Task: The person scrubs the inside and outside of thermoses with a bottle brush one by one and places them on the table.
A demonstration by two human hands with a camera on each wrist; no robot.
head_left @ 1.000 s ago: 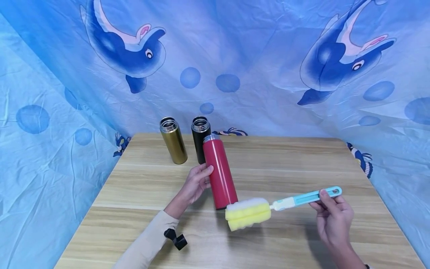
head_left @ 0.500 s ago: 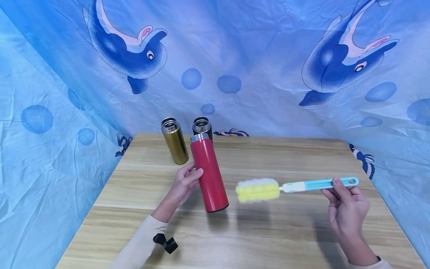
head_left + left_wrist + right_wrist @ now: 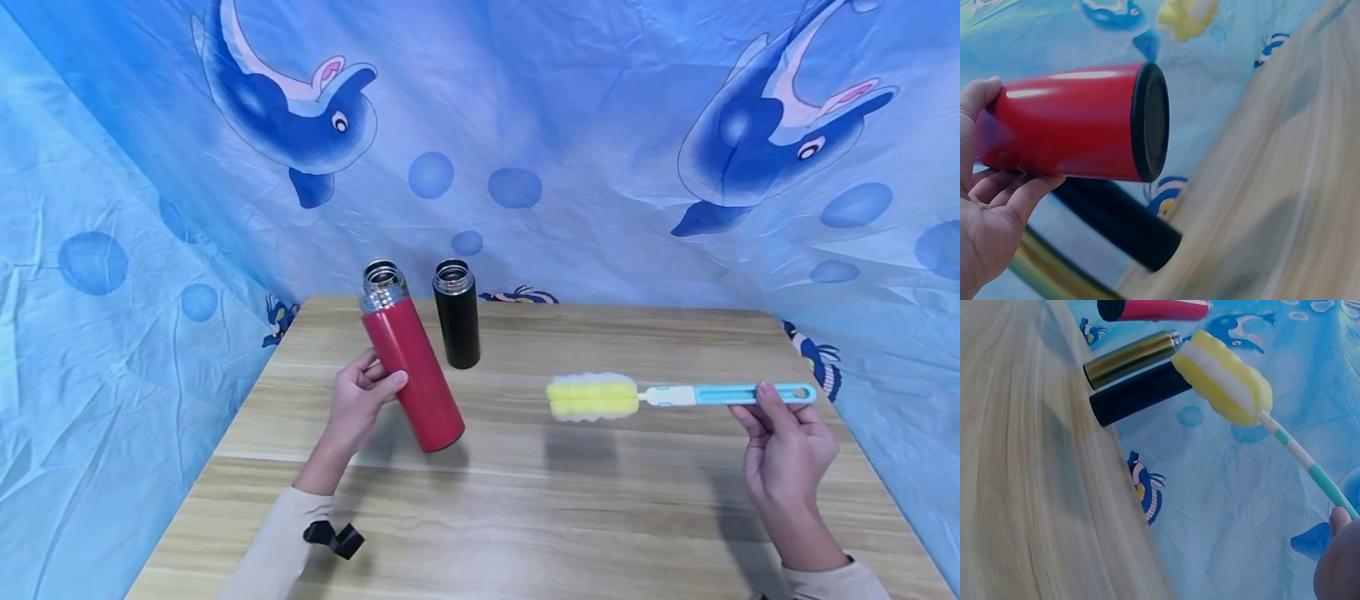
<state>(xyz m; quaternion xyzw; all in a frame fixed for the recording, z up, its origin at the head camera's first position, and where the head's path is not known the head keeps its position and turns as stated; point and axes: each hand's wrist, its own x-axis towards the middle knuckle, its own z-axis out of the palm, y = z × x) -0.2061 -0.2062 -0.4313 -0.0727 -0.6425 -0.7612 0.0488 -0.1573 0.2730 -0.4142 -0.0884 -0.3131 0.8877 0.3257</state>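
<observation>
Red bottle, silver-necked, raised, tilted, in left hand; yellow-and-white sponge brush, turquoise-handled, sideways in right hand.

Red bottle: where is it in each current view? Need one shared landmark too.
Head: red bottle left of centre, tilted, held in the left hand.
Left wrist: red bottle at upper left, nearly horizontal in the frame.
Right wrist: red bottle left of centre, cut off by the top edge.
Shared landmark: black bottle, visible in all three.

Glossy red bottle, spongy brush head, wood-grain tabletop
</observation>
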